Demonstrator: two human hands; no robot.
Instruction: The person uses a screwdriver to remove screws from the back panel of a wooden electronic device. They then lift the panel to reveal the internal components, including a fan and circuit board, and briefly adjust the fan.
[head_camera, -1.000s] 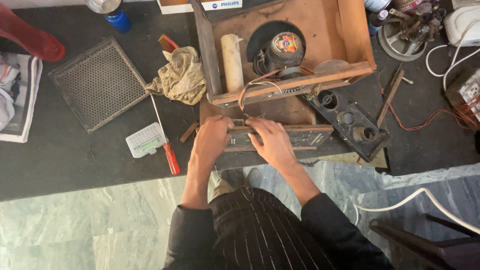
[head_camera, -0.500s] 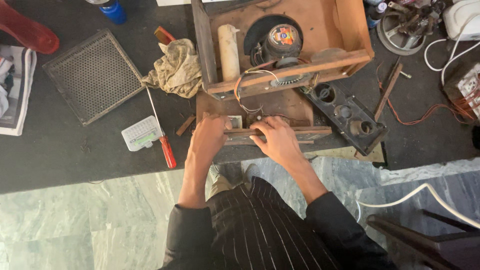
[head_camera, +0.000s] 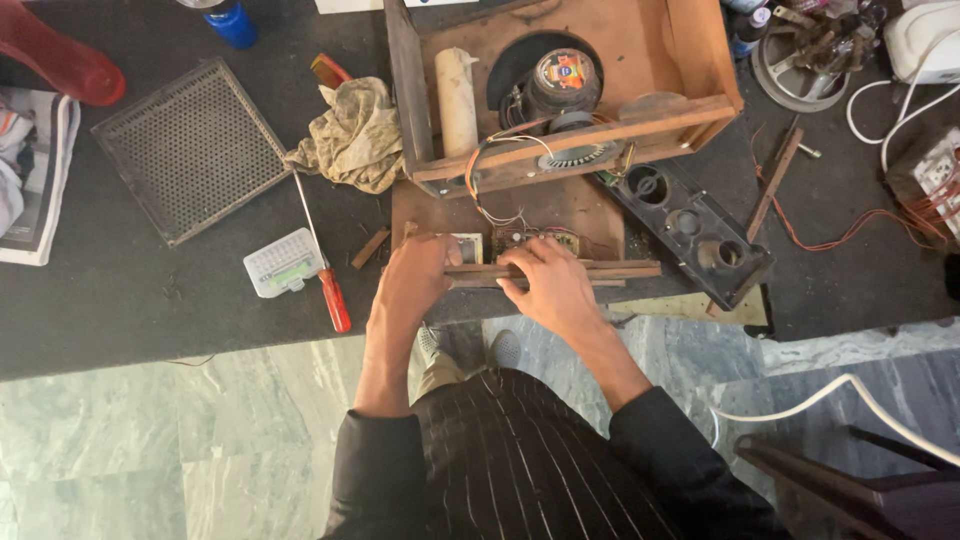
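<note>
A wooden panel (head_camera: 560, 205) carrying a small circuit board (head_camera: 530, 240) lies at the front edge of the dark worktable (head_camera: 120, 310). A narrow wooden strip (head_camera: 620, 270) runs along its near side. My left hand (head_camera: 415, 280) grips the left end of that strip. My right hand (head_camera: 550, 285) presses on its middle, fingers over the board. Coloured wires (head_camera: 490, 185) lead from the board up into an open wooden speaker cabinet (head_camera: 690, 60), which holds a round speaker (head_camera: 560, 85) and a cream cylinder (head_camera: 458, 100).
Left of the panel lie a red-handled screwdriver (head_camera: 325, 270), a small white box (head_camera: 283, 263), a dirty rag (head_camera: 350, 135) and a perforated metal grille (head_camera: 190, 150). A black plastic panel with round holes (head_camera: 690, 225) sits to the right, beside loose sticks, orange wires and white cables.
The view has shifted a little. Both hands stay on the wooden strip, which has moved slightly toward the table's front edge along with the panel.
</note>
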